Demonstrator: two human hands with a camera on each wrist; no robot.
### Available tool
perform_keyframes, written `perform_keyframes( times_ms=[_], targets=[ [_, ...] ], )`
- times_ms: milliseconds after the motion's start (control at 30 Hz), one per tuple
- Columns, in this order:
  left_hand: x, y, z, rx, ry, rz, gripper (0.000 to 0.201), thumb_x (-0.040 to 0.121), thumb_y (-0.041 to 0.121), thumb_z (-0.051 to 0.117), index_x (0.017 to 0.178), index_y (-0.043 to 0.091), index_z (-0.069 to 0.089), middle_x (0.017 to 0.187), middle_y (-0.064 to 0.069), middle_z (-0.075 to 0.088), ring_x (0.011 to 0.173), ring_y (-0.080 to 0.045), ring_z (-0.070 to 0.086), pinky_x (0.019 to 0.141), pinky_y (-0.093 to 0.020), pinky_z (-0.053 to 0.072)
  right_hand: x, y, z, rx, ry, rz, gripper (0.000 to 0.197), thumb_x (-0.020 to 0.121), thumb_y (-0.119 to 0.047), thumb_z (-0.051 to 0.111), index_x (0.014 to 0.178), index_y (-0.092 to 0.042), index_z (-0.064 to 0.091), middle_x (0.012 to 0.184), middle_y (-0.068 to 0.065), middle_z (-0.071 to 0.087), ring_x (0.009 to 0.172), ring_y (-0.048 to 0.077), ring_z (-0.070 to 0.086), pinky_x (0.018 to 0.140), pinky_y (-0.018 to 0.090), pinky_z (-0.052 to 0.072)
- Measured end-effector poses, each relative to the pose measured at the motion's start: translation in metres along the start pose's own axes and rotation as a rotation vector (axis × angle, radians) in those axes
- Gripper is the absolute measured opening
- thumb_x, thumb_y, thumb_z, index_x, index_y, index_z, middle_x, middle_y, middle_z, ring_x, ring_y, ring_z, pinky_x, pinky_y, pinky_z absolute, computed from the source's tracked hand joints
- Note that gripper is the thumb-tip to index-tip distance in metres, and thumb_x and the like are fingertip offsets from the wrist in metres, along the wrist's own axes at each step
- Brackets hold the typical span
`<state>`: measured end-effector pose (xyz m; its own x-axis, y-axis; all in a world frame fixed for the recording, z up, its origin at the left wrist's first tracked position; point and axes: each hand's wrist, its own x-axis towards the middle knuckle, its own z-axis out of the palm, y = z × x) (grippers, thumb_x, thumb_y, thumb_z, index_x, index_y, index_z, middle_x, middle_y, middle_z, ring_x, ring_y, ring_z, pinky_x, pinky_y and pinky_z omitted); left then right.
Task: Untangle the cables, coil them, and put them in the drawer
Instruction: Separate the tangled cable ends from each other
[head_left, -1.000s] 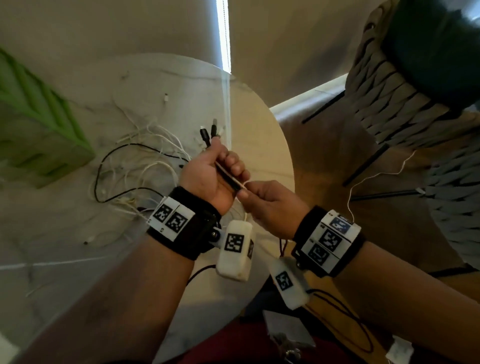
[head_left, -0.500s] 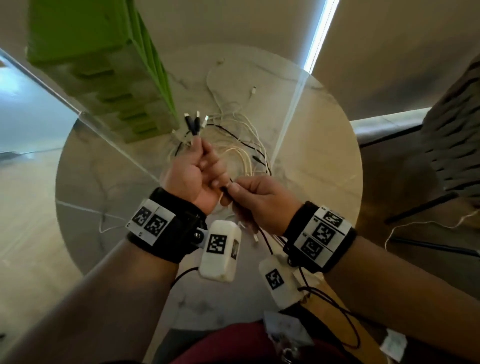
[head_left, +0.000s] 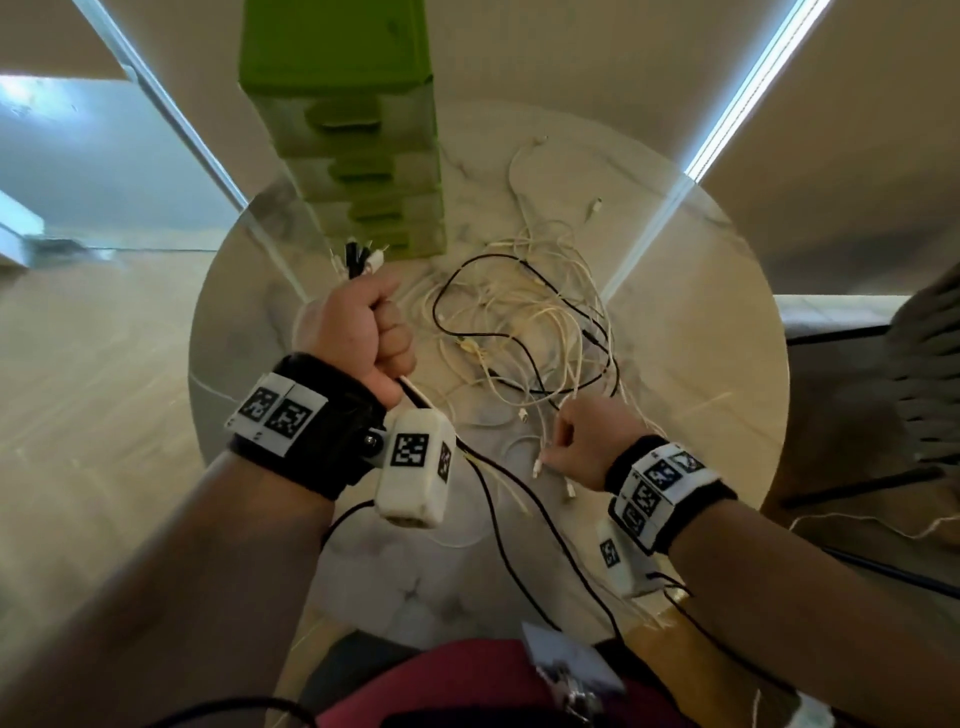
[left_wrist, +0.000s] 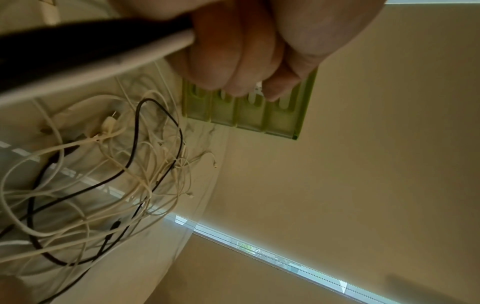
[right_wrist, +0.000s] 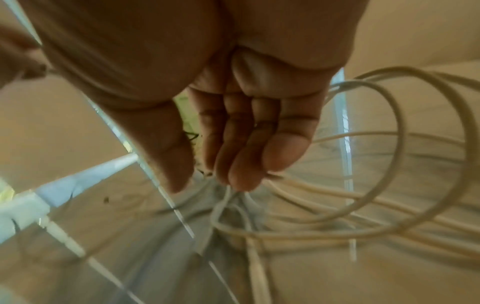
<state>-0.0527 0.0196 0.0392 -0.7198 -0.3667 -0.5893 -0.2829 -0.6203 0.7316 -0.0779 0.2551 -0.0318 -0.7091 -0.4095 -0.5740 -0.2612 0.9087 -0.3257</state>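
The left hand (head_left: 358, 332) is closed in a fist round a bundle of cable ends (head_left: 357, 258), black and white, whose plugs stick up above the knuckles; holding them together this way likely keeps the already-found ends from slipping back into the knot. The rest of the cables (head_left: 524, 332) lie in a loose tangle on the middle of the round table (head_left: 727, 364), trailing toward its near edge. The right hand (head_left: 584, 441) hangs low over the near side of the tangle, fingers relaxed and pointing down at white strands (whether it pinches one cannot be told). The green drawer unit (head_left: 358, 150) stands at the far edge, its drawers shut, so stowing seems some way off.
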Motion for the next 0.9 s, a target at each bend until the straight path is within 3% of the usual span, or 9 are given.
perform_keyframes(
  times_ms=[100, 233, 367, 400, 533, 600, 700, 800, 900],
  targets=[
    [0.002, -0.001, -0.002, -0.022, 0.002, -0.016, 0.042, 0.093, 0.012, 0.047, 0.062, 0.028, 0.024, 0.041, 0.009, 0.018, 0.031, -0.008, 0.014, 0.032, -0.014, 0.015, 0.004, -0.006, 0.009, -0.200, -0.087, 0.023, 0.033, 0.075, -0.042, 0.069, 0.060, -0.016, 0.055, 0.063, -0.001, 0.058, 0.068, 0.023, 0.064, 0.066, 0.033, 0.058],
    [0.000, -0.005, 0.001, -0.030, 0.000, -0.033, 0.043, 0.091, 0.011, 0.049, 0.060, 0.028, 0.026, 0.042, 0.009, 0.018, 0.033, -0.009, 0.013, 0.033, -0.016, 0.014, 0.009, -0.006, 0.012, -0.195, -0.102, -0.004, 0.019, 0.085, -0.024, 0.060, 0.069, -0.015, 0.060, 0.074, 0.002, 0.063, 0.078, 0.026, 0.066, 0.073, 0.034, 0.057],
    [-0.003, -0.019, 0.008, 0.023, -0.025, -0.050, 0.045, 0.090, 0.011, 0.054, 0.060, 0.028, 0.026, 0.043, 0.008, 0.019, 0.032, -0.009, 0.014, 0.035, -0.015, 0.015, 0.003, -0.003, -0.011, 0.392, 0.084, -0.009, 0.012, 0.090, -0.023, 0.068, 0.079, -0.024, 0.071, 0.076, -0.008, 0.070, 0.072, 0.007, 0.065, 0.070, 0.023, 0.052],
    [-0.004, -0.022, 0.010, 0.043, -0.042, -0.058, 0.046, 0.090, 0.011, 0.055, 0.059, 0.028, 0.026, 0.043, 0.007, 0.019, 0.032, -0.010, 0.014, 0.035, -0.015, 0.015, 0.001, -0.003, -0.020, 0.605, 0.117, -0.004, 0.010, 0.091, -0.017, 0.068, 0.082, -0.019, 0.071, 0.073, -0.005, 0.070, 0.067, 0.006, 0.066, 0.070, 0.024, 0.053],
    [-0.004, -0.030, 0.019, 0.088, -0.106, -0.075, 0.044, 0.092, 0.012, 0.055, 0.060, 0.027, 0.029, 0.043, 0.007, 0.019, 0.032, -0.009, 0.015, 0.037, -0.016, 0.011, -0.009, -0.007, -0.055, 1.367, 0.141, -0.054, 0.015, 0.094, 0.003, 0.057, 0.082, -0.002, 0.064, 0.063, 0.012, 0.063, 0.057, 0.026, 0.063, 0.073, 0.051, 0.058],
    [-0.006, -0.030, 0.024, 0.124, -0.129, -0.072, 0.045, 0.091, 0.012, 0.056, 0.058, 0.027, 0.030, 0.044, 0.006, 0.020, 0.032, -0.010, 0.016, 0.037, -0.017, 0.013, -0.011, -0.010, -0.067, 1.516, 0.141, -0.079, 0.016, 0.095, 0.004, 0.053, 0.082, -0.003, 0.061, 0.060, 0.012, 0.059, 0.050, 0.026, 0.058, 0.071, 0.052, 0.057],
    [-0.006, -0.033, 0.028, 0.141, -0.136, -0.080, 0.047, 0.091, 0.009, 0.057, 0.056, 0.026, 0.031, 0.043, 0.007, 0.022, 0.031, -0.009, 0.017, 0.037, -0.016, 0.014, -0.008, -0.008, -0.075, 1.415, 0.213, -0.087, 0.018, 0.095, 0.002, 0.054, 0.082, -0.005, 0.062, 0.059, 0.011, 0.060, 0.047, 0.025, 0.055, 0.065, 0.045, 0.056],
    [-0.007, -0.037, 0.030, 0.123, -0.129, -0.103, 0.049, 0.091, 0.008, 0.057, 0.054, 0.027, 0.032, 0.042, 0.007, 0.021, 0.032, -0.009, 0.016, 0.038, -0.016, 0.012, 0.003, 0.005, -0.069, 1.177, 0.351, 0.087, 0.020, 0.097, -0.005, 0.056, 0.079, -0.010, 0.062, 0.053, 0.005, 0.055, 0.040, 0.019, 0.048, 0.058, 0.040, 0.054],
    [-0.008, -0.041, 0.031, 0.132, -0.119, -0.119, 0.051, 0.090, 0.008, 0.058, 0.048, 0.027, 0.034, 0.042, 0.007, 0.021, 0.032, -0.009, 0.015, 0.038, -0.016, 0.012, 0.009, 0.019, -0.056, 1.160, 0.385, 0.212, 0.020, 0.096, -0.007, 0.057, 0.076, -0.012, 0.060, 0.048, 0.003, 0.044, 0.034, 0.014, 0.039, 0.050, 0.033, 0.048]
  ],
)
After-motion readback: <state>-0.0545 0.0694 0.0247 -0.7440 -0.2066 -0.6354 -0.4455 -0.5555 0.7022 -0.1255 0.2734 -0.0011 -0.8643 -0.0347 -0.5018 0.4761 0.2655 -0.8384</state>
